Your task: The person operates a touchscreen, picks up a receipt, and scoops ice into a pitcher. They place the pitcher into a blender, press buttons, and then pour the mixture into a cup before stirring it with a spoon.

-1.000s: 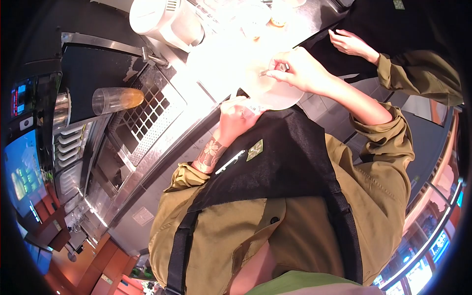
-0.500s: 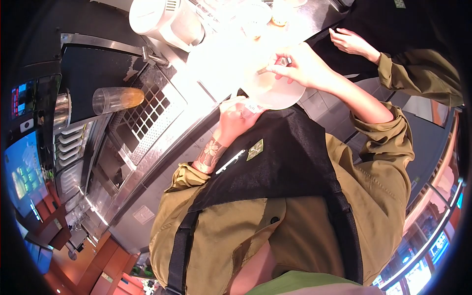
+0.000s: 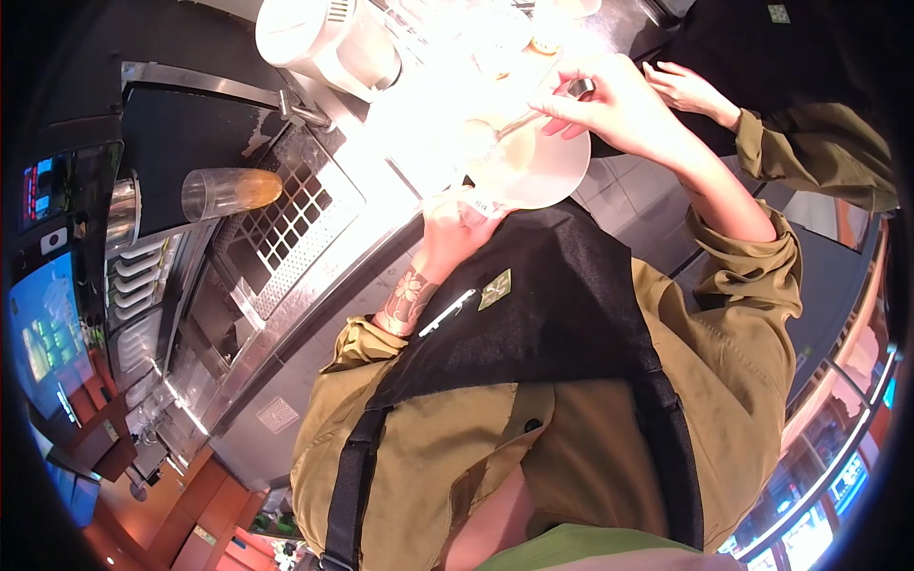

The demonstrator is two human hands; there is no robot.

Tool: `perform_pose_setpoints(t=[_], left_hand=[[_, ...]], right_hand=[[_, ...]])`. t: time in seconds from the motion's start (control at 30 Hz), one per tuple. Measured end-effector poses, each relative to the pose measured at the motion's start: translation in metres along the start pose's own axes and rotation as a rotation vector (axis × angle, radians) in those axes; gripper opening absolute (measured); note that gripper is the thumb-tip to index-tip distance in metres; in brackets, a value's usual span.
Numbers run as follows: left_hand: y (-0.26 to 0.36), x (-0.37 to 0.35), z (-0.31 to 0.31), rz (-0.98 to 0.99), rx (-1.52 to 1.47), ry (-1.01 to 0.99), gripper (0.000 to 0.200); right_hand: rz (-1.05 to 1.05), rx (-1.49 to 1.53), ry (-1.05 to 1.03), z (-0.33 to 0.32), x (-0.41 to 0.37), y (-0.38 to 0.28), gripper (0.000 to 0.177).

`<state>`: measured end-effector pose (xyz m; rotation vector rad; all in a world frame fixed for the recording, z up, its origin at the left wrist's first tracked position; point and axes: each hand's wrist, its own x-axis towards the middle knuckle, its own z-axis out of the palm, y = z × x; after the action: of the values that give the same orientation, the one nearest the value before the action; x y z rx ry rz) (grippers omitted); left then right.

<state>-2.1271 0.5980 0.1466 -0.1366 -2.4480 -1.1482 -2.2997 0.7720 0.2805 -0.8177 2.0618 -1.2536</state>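
My left hand (image 3: pixel 449 226) is closed on the near side of a white tub (image 3: pixel 564 174), where a small printed label shows by the fingers. Pale stuff lies inside the tub, though glare washes out much of it. Between the fingers of my right hand (image 3: pixel 614 107) is the metal handle of a spoon (image 3: pixel 522 123). Its bowl end is over the tub's left part, bright and hard to make out.
A clear cup with orange-brown contents (image 3: pixel 228 194) stands by the metal drain grate (image 3: pixel 286 221) on the left. A white appliance (image 3: pixel 322 46) sits at the back of the counter. Another person's hand (image 3: pixel 693 93) and sleeve reach in at the right.
My right hand has moved up and right with the spoon, and more of the spoon now shows. My left hand stays on the tub. The other person's hand has barely shifted.
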Motion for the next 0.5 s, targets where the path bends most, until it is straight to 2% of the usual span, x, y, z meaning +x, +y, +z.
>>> perform_pose_setpoints(t=[0.1,0.17,0.3,0.4,0.5], left_hand=[[-0.002,-0.002,-0.001,-0.089,-0.031,0.015,0.026],[-0.006,-0.001,0.0,-0.07,-0.046,0.033,0.025],[-0.006,0.009,-0.002,0.002,0.007,0.034,0.025],[0.006,0.016,-0.007,-0.026,0.055,0.028,0.019],[0.007,0.019,-0.006,0.096,0.237,0.067,0.019]], right_hand=[[0.007,-0.016,0.037,-0.004,-0.004,-0.016,0.022],[-0.027,0.043,0.069,-0.007,-0.005,-0.017,0.022],[0.001,-0.05,0.061,-0.017,-0.008,-0.034,0.019],[-0.062,-0.065,0.086,-0.022,-0.011,-0.041,0.018],[-0.063,-0.081,0.126,-0.025,-0.013,-0.056,0.02]])
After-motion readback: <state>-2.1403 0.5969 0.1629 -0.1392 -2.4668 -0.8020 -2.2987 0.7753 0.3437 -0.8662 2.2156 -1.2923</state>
